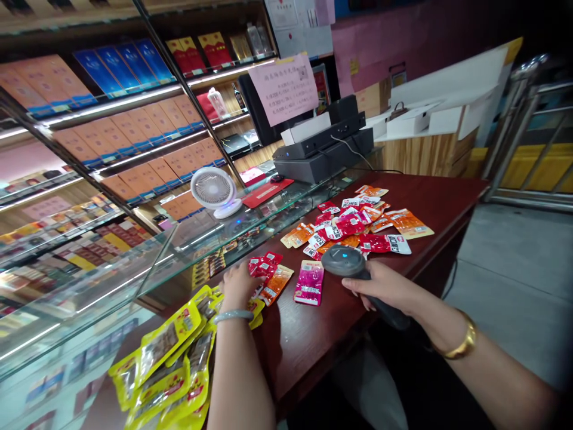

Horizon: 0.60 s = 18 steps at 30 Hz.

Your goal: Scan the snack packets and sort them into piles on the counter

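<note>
A: Where was the scanner [344,261] held?

B: Above the near side of the brown table [304,340], just beside a pink packet [308,282]. Its grip was wrapped by the right hand [389,285].

A: Was any of it hidden?

B: Part of the grip was covered by the fingers, and its lower end was lost against dark clothing. The scanning window could not be made out.

A: And the left hand [237,283]?

B: It was bent over some red packets [268,263], beside an orange packet [277,285]. Most fingertips were hidden, so whether anything was gripped or merely touched could not be told. The yellow packets [165,346] were partly covered by the left arm and cut off by the lower edge of the view.

A: Which way was the scanner pointed?

B: Its head was turned leftward. The long axis was slanted, from the head at upper left to the grip at lower right. The pink packet was laid flat, its long axis nearly upright in the view, its small print blurred.
</note>
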Motion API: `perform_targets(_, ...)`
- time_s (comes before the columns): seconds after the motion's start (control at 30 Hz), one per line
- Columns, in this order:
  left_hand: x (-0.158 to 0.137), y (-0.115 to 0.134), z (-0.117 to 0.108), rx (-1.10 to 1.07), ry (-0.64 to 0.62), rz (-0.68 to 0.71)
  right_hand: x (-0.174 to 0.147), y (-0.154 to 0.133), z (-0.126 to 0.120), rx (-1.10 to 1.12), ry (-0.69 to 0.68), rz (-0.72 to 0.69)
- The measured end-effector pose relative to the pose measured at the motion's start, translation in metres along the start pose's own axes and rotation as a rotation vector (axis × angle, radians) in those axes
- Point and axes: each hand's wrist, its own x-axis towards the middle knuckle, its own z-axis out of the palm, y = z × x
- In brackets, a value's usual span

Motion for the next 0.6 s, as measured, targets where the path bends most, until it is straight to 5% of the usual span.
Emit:
perform_targets(0.17, -0.022, 0.059, -0.005, -0.101, -0.068, 0.197, 0.0, -0.002, 0.004, -0.008, -0.017, 0.008)
perform_targets(0.3, -0.041, 0.09, 0.006, 0.034, -0.154, 0.386, 0.001, 0.0, 0.004, -0.013, -0.029, -0.001)
perform_targets(0.6, -0.039, 0.094, 0.008, -0.022, -0.23, 0.345, 0.001, 0.004, 0.003, 0.001, -0.054, 0.002)
